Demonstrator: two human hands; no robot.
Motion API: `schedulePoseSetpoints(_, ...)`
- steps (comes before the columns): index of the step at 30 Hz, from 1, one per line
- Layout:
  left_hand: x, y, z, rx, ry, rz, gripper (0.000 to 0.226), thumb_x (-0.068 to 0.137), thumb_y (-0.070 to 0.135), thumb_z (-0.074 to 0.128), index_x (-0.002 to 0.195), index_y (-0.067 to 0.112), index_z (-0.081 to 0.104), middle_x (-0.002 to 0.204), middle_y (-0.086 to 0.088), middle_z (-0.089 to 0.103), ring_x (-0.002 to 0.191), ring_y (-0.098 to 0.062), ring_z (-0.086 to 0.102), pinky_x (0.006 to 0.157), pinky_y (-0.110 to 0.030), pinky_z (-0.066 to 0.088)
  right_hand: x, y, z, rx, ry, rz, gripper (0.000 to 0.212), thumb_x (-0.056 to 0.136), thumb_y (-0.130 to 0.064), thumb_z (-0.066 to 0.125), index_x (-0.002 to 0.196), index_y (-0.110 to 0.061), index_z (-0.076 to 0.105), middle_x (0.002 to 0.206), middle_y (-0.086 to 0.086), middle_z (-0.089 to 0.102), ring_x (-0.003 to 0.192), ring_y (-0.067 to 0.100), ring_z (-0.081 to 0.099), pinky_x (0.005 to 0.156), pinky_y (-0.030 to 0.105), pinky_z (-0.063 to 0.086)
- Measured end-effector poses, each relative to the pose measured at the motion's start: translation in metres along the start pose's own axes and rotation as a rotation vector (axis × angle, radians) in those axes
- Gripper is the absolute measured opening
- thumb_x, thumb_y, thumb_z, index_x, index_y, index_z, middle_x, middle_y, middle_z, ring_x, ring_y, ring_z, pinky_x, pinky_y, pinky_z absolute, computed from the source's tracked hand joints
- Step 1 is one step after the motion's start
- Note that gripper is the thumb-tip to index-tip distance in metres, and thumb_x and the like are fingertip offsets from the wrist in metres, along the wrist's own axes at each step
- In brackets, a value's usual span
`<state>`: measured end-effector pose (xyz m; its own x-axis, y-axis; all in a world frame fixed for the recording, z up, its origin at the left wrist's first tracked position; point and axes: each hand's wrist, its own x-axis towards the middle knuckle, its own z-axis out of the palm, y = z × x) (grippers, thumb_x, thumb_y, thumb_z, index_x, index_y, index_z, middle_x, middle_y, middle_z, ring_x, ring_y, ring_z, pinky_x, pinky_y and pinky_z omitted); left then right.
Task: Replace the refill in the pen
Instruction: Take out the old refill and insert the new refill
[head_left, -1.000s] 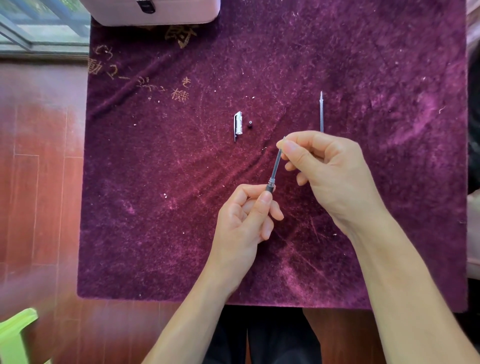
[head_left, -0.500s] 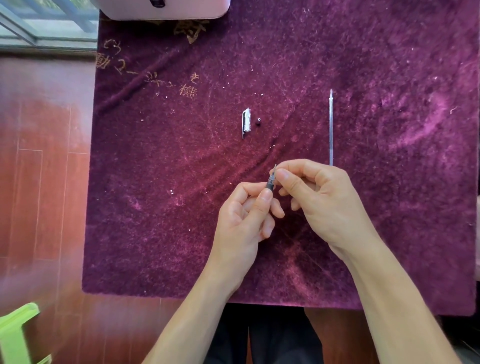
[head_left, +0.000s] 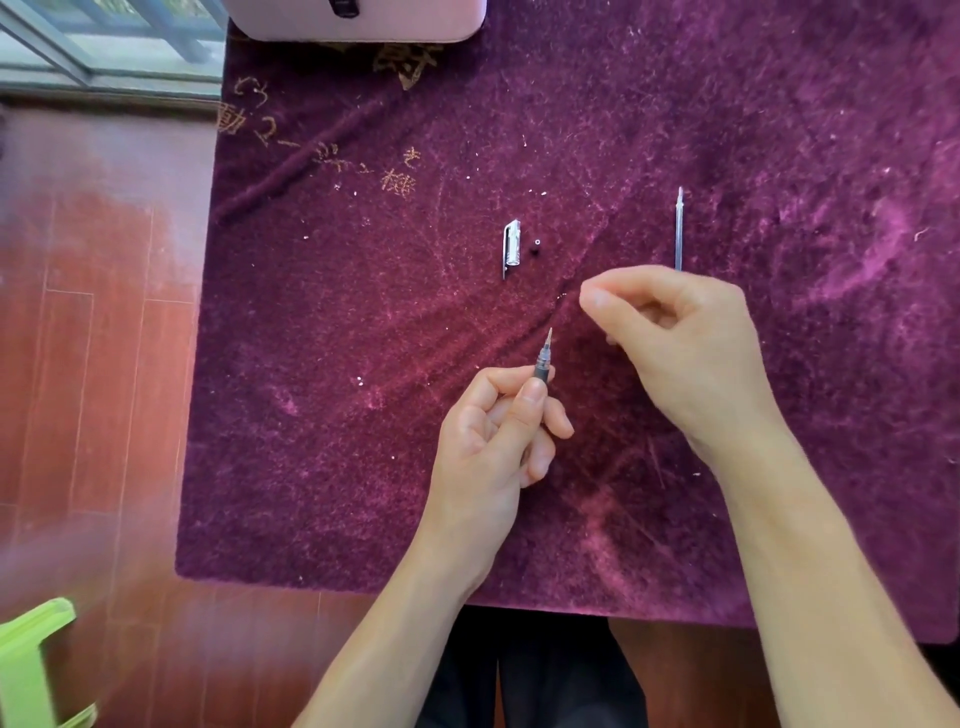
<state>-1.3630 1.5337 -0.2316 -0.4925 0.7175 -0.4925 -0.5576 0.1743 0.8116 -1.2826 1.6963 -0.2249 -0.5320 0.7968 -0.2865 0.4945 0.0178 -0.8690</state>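
Observation:
My left hand (head_left: 493, 441) grips a dark pen barrel (head_left: 542, 370) near the middle of the purple cloth (head_left: 337, 415). The pen's clear nose and fine tip (head_left: 548, 338) stick out above my thumb, pointing away from me. My right hand (head_left: 685, 343) hovers just right of the tip, apart from the pen, with its fingers curled and thumb against forefinger; I see nothing in it. A second thin refill (head_left: 679, 228) lies on the cloth behind my right hand, its lower end hidden by my fingers. The clear pen cap (head_left: 512, 248) lies further back, with a tiny black piece (head_left: 535, 248) beside it.
The cloth covers a small table over a red wooden floor (head_left: 93, 364). A pale pink case (head_left: 363, 23) sits at the far edge. A green stool (head_left: 31, 660) stands at the lower left. Gold embroidered characters (head_left: 322, 156) mark the cloth's far left.
The refill slid down into the barrel under my right fingers until only its tip shows. My right hand then let go and drew back to the right.

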Motion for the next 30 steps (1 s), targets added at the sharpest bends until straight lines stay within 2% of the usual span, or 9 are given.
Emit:
schedulePoseSetpoints(3,0.001,0.0,-0.001,-0.006,0.021,-0.01,0.015,0.104,0.025,0.054,0.108,0.013,0.063,0.078,0.0,0.068,0.05,-0.007,0.045,0.048,-0.018,0.037,0.025,-0.006,0.015,-0.197,0.112,-0.122,0.012,0.094,-0.027,0.078,0.105,-0.025,0.081,0.088,-0.006,0.074,0.063,-0.003,0.06,0.07,0.006,0.047)
schedulePoseSetpoints(7,0.002,0.0,-0.003,-0.01,0.035,-0.008,0.014,0.103,0.026,0.054,0.104,0.017,0.064,0.078,-0.001,0.068,0.05,-0.007,0.045,0.048,-0.018,0.037,0.048,-0.009,0.034,-0.334,0.055,-0.195,0.021,0.092,-0.025,0.079,0.112,-0.02,0.08,0.093,0.0,0.071,0.065,0.009,0.057,0.079,0.026,0.054)
schedulePoseSetpoints(10,0.001,0.0,-0.005,-0.021,0.043,-0.007,0.013,0.102,0.026,0.054,0.103,0.018,0.065,0.077,0.0,0.068,0.049,-0.007,0.045,0.048,-0.018,0.037,0.056,-0.006,0.041,-0.368,0.03,-0.187,0.022,0.091,-0.025,0.08,0.113,-0.02,0.081,0.097,0.002,0.072,0.07,0.01,0.055,0.083,0.034,0.055)
schedulePoseSetpoints(16,0.001,0.002,-0.01,-0.015,0.054,-0.001,0.013,0.104,0.023,0.053,0.107,0.015,0.063,0.077,0.0,0.068,0.05,-0.008,0.045,0.048,-0.017,0.037,0.057,-0.007,0.043,-0.384,0.033,-0.139,0.014,0.093,-0.027,0.078,0.106,-0.022,0.082,0.096,-0.003,0.075,0.066,-0.003,0.053,0.08,0.022,0.05)
schedulePoseSetpoints(18,0.001,0.002,-0.01,-0.018,0.056,-0.001,0.012,0.104,0.022,0.053,0.106,0.015,0.063,0.076,0.0,0.068,0.05,-0.008,0.045,0.047,-0.017,0.037,0.049,-0.01,0.038,-0.317,0.045,-0.111,0.012,0.092,-0.027,0.078,0.103,-0.023,0.082,0.091,-0.009,0.076,0.068,-0.001,0.061,0.08,0.021,0.054)
schedulePoseSetpoints(20,0.001,0.003,-0.011,-0.025,0.054,0.003,0.011,0.104,0.022,0.054,0.103,0.018,0.063,0.076,0.0,0.068,0.05,-0.007,0.045,0.047,-0.017,0.037,0.035,-0.012,0.031,-0.07,0.029,-0.034,0.012,0.092,-0.021,0.078,0.103,-0.021,0.083,0.085,-0.01,0.079,0.071,0.0,0.071,0.075,0.016,0.056)
schedulePoseSetpoints(23,0.0,0.003,-0.011,-0.01,0.05,0.004,0.012,0.104,0.023,0.054,0.103,0.017,0.063,0.077,-0.001,0.068,0.05,-0.007,0.045,0.047,-0.018,0.036,0.005,-0.012,0.025,0.286,-0.069,0.121,0.013,0.092,-0.017,0.08,0.103,-0.021,0.084,0.092,-0.007,0.083,0.076,0.001,0.075,0.067,0.013,0.051)
schedulePoseSetpoints(26,0.0,0.003,-0.01,0.006,0.042,0.007,0.013,0.104,0.024,0.053,0.104,0.016,0.064,0.077,-0.001,0.068,0.05,-0.007,0.046,0.047,-0.018,0.036,-0.016,-0.005,0.024,0.434,-0.121,0.212,0.014,0.094,-0.018,0.078,0.104,-0.025,0.085,0.1,-0.003,0.083,0.08,0.002,0.071,0.071,0.023,0.049)
schedulePoseSetpoints(30,-0.001,0.0,-0.008,0.015,0.033,0.009,0.013,0.105,0.022,0.053,0.104,0.016,0.064,0.077,-0.002,0.067,0.05,-0.007,0.047,0.047,-0.019,0.036,-0.024,0.002,0.024,0.48,-0.122,0.265,0.018,0.099,-0.018,0.073,0.111,-0.025,0.084,0.101,-0.003,0.084,0.08,0.0,0.068,0.073,0.026,0.048)
